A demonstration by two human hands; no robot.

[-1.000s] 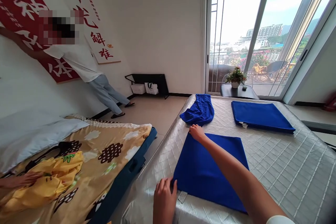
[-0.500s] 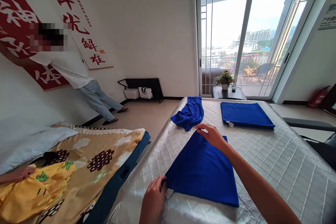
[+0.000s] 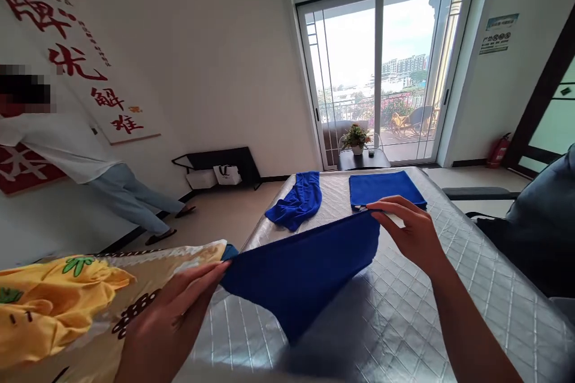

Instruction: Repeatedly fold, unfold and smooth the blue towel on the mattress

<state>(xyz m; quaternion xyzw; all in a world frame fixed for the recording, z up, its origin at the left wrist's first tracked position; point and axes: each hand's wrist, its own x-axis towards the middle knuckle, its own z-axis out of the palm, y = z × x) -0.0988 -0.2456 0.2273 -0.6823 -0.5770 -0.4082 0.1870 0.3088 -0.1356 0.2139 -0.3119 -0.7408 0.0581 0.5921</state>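
Note:
A blue cloth hangs stretched between my two hands, its top edge pulled into a slanting line and its lower part drooping to a point. My left hand pinches the near left corner. At the far right corner, my right hand grips the edge between thumb and fingers. Just beyond my right hand lies a flat, folded blue cloth on the silver quilted mattress. A crumpled blue cloth rests at the mattress's far left edge.
To the left, a patterned bedspread carries a yellow cloth. A person in a white shirt stands by the left wall. Beyond the mattress is a small table with a potted plant. A dark bag sits at the right.
Both hands have lifted the blue cloth off the mattress, where it lay flat. My view has turned right. The yellow cloth now sits higher in view, and the hand beside it is gone from sight.

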